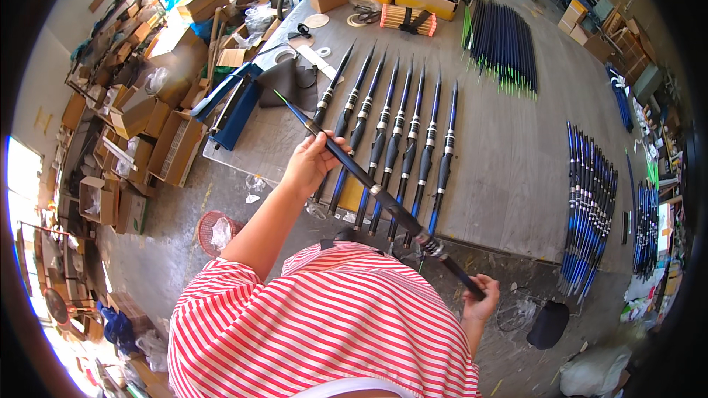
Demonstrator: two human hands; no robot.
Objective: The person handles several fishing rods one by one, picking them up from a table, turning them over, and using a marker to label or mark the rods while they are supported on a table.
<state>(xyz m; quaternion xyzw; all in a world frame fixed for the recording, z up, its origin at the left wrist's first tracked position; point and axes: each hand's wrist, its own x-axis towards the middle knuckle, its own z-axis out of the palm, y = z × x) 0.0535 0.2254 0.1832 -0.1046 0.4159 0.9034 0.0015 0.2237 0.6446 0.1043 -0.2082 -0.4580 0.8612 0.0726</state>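
A dark telescopic fishing rod (394,210) with a green tip slants across in front of my body, its tip up at the left and its butt low at the right. My left hand (311,162) is closed around its upper part, thumb and fingers pinching it. Down at the butt end, my right hand (481,296) grips the rod. Just beyond the held rod, a row of several blue-and-black fishing rods (408,140) lies side by side on the grey table, tips pointing away from me.
The grey table (501,177) carries a bundle of dark green-tipped blanks (505,44) at the back and more blue rods (590,210) at the right. A blue metal device (234,107) stands at its left corner. Cardboard boxes (177,147) crowd the left; a red basket (214,232) sits on the floor.
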